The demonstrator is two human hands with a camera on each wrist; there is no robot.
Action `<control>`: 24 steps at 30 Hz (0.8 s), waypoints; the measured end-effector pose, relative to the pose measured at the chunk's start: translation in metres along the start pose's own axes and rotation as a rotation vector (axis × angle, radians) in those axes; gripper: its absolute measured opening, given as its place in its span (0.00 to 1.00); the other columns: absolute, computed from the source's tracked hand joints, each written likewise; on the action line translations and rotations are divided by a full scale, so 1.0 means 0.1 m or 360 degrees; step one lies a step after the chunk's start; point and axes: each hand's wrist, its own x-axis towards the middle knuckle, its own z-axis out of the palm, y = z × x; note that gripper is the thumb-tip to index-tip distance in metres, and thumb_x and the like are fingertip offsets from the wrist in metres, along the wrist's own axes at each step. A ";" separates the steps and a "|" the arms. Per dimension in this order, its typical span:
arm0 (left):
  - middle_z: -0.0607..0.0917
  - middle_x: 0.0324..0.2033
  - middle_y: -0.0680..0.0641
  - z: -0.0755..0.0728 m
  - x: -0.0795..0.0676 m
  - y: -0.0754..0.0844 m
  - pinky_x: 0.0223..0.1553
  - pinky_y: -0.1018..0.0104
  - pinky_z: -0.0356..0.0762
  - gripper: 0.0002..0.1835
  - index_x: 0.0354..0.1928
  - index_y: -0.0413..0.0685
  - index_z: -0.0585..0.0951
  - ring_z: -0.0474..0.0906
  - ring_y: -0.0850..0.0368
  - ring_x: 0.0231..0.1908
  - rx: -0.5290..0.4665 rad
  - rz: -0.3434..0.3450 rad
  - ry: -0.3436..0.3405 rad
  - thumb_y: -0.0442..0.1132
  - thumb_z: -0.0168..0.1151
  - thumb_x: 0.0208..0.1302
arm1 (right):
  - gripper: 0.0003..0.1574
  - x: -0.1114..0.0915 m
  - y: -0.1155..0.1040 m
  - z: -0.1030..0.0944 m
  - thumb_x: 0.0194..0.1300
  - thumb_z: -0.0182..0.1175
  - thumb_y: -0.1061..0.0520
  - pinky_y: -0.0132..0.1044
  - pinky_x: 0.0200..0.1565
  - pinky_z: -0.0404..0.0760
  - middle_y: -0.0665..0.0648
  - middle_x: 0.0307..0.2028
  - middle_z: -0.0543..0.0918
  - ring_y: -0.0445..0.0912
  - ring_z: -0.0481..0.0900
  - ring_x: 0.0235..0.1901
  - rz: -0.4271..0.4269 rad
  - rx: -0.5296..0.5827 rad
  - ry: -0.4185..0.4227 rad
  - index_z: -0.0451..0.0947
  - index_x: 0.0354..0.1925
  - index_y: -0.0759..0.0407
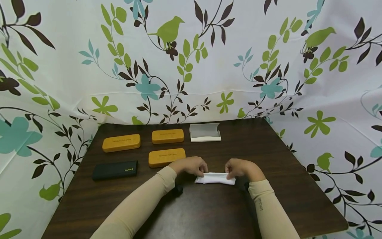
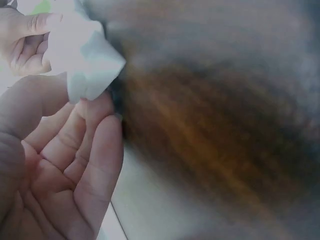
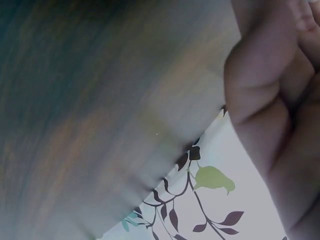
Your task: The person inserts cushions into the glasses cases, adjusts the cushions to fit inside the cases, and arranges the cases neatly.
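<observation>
A folded white cloth (image 1: 215, 178) forms a narrow strip near the middle of the table. At its left end, my left hand (image 1: 191, 166) pinches it between thumb and fingers. My right hand (image 1: 241, 168) pinches the opposite end. Close up in the left wrist view, the left hand (image 2: 65, 165) holds a pointed corner of the cloth (image 2: 92, 60), with the right hand (image 2: 25, 42) beyond. The right wrist view shows the right hand's curled fingers (image 3: 265, 80), but the cloth is out of sight there.
Behind the left hand lie three yellow-orange cases, the nearest case (image 1: 167, 157) close to that hand. A black case (image 1: 115, 170) is at the left. An open white case (image 1: 205, 138) stands at the back of the dark wooden table (image 1: 298, 199), before a patterned curtain (image 1: 191, 89).
</observation>
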 end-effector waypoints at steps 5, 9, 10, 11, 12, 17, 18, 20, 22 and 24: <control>0.88 0.34 0.53 -0.04 -0.01 0.00 0.36 0.74 0.77 0.05 0.41 0.45 0.89 0.78 0.69 0.31 -0.0074 -0.0010 -0.0055 0.33 0.67 0.67 | 0.14 0.02 0.00 -0.02 0.60 0.72 0.64 0.33 0.28 0.69 0.49 0.24 0.74 0.42 0.69 0.24 -0.0008 0.0033 -0.0010 0.75 0.26 0.58; 0.85 0.31 0.56 -0.09 -0.03 -0.02 0.33 0.75 0.74 0.05 0.38 0.44 0.88 0.74 0.69 0.28 -0.0107 0.0022 -0.0068 0.32 0.65 0.69 | 0.13 0.04 0.01 -0.05 0.61 0.71 0.64 0.33 0.28 0.68 0.49 0.24 0.74 0.42 0.69 0.24 -0.0014 0.0064 -0.0021 0.75 0.27 0.57; 0.84 0.30 0.57 -0.10 -0.04 -0.03 0.33 0.75 0.73 0.05 0.38 0.44 0.88 0.73 0.69 0.27 -0.0108 0.0036 -0.0067 0.32 0.64 0.69 | 0.13 0.05 0.00 -0.05 0.61 0.71 0.64 0.33 0.28 0.68 0.49 0.24 0.74 0.42 0.69 0.24 -0.0018 0.0071 -0.0025 0.75 0.28 0.58; 0.82 0.29 0.57 -0.11 -0.04 -0.04 0.33 0.75 0.72 0.05 0.37 0.44 0.87 0.71 0.69 0.28 -0.0100 0.0054 -0.0064 0.32 0.64 0.69 | 0.13 0.05 0.00 -0.06 0.62 0.71 0.64 0.33 0.27 0.69 0.49 0.24 0.74 0.42 0.69 0.24 -0.0026 0.0075 -0.0030 0.75 0.28 0.58; 0.81 0.29 0.57 -0.12 -0.04 -0.05 0.33 0.75 0.71 0.05 0.37 0.44 0.87 0.70 0.69 0.28 -0.0100 0.0065 -0.0060 0.31 0.63 0.69 | 0.13 0.05 0.00 -0.06 0.62 0.71 0.65 0.33 0.27 0.69 0.49 0.23 0.73 0.42 0.69 0.24 -0.0034 0.0080 -0.0036 0.75 0.28 0.58; 0.78 0.29 0.57 -0.16 -0.06 -0.06 0.32 0.73 0.72 0.06 0.36 0.45 0.84 0.71 0.66 0.28 -0.0215 0.0033 -0.0074 0.32 0.60 0.71 | 0.12 0.07 -0.03 -0.11 0.62 0.71 0.64 0.34 0.28 0.70 0.50 0.23 0.74 0.42 0.70 0.24 -0.0029 0.0074 -0.0032 0.76 0.28 0.58; 0.78 0.29 0.56 -0.16 -0.07 -0.06 0.32 0.73 0.74 0.06 0.36 0.45 0.83 0.73 0.65 0.28 -0.0269 0.0007 -0.0081 0.31 0.59 0.72 | 0.12 0.07 -0.04 -0.12 0.62 0.71 0.64 0.34 0.28 0.70 0.50 0.24 0.75 0.42 0.70 0.24 -0.0019 0.0076 -0.0029 0.76 0.28 0.58; 0.79 0.29 0.55 -0.17 -0.08 -0.06 0.32 0.71 0.79 0.07 0.37 0.45 0.82 0.75 0.64 0.29 -0.0380 -0.0047 -0.0089 0.31 0.57 0.74 | 0.11 0.08 -0.05 -0.14 0.62 0.70 0.64 0.34 0.28 0.70 0.51 0.24 0.75 0.43 0.71 0.25 -0.0003 0.0077 -0.0028 0.76 0.29 0.58; 0.79 0.29 0.53 -0.17 -0.09 -0.07 0.31 0.68 0.82 0.07 0.38 0.44 0.81 0.77 0.62 0.29 -0.0485 -0.0105 -0.0090 0.32 0.55 0.75 | 0.11 0.08 -0.05 -0.17 0.63 0.70 0.63 0.35 0.28 0.71 0.52 0.25 0.75 0.44 0.71 0.25 0.0007 0.0074 -0.0029 0.76 0.29 0.58; 0.80 0.30 0.52 -0.17 -0.09 -0.08 0.31 0.67 0.83 0.07 0.38 0.43 0.81 0.77 0.62 0.29 -0.0553 -0.0144 -0.0085 0.32 0.55 0.76 | 0.11 0.09 -0.05 -0.19 0.64 0.70 0.62 0.35 0.28 0.71 0.52 0.26 0.76 0.44 0.72 0.26 0.0017 0.0075 -0.0032 0.76 0.30 0.57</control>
